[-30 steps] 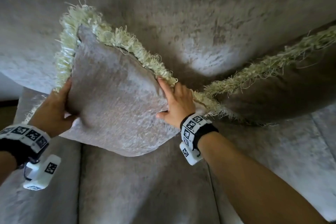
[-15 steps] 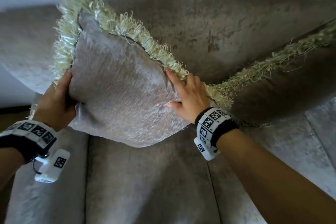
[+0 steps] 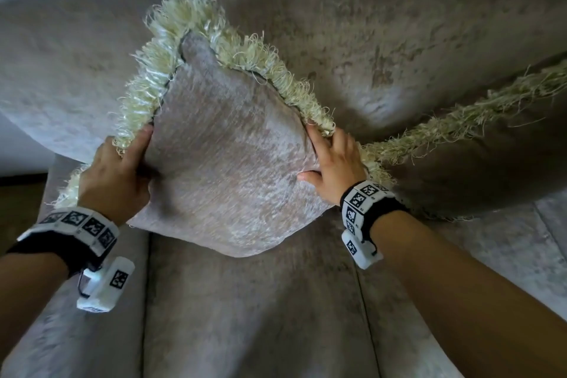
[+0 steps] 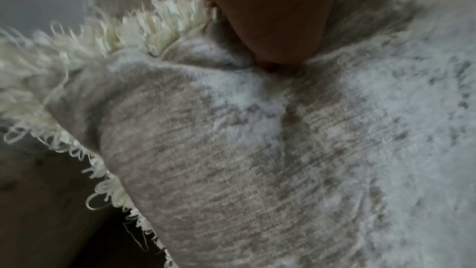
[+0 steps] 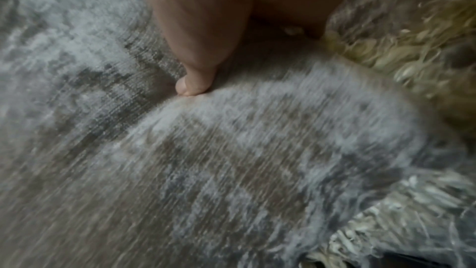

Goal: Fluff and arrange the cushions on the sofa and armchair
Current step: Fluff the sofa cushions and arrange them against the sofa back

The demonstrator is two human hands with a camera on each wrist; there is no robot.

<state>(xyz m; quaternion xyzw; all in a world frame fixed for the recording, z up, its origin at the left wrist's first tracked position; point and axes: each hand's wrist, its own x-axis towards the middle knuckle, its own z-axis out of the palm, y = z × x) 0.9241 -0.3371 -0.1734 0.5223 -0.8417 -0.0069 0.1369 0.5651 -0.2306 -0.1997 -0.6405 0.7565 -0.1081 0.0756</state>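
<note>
- In the centre of the frame, the cushion [image 3: 227,169] is held off the sofa [image 3: 251,310], one corner pointing up.
- The left hand [image 3: 115,176] grips its left edge; the right hand [image 3: 333,163] holds the right edge, fingers behind the fringe [image 3: 251,55].
- Since half a second ago the hands have squeezed closer and the cushion has swung right.
- This looks like mid-fluffing; a second cushion [image 3: 478,156] waits at right.

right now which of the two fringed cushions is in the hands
The lighter cushion on the left, gripped by the left hand and right hand. The darker cushion lies untouched beside it.
</note>
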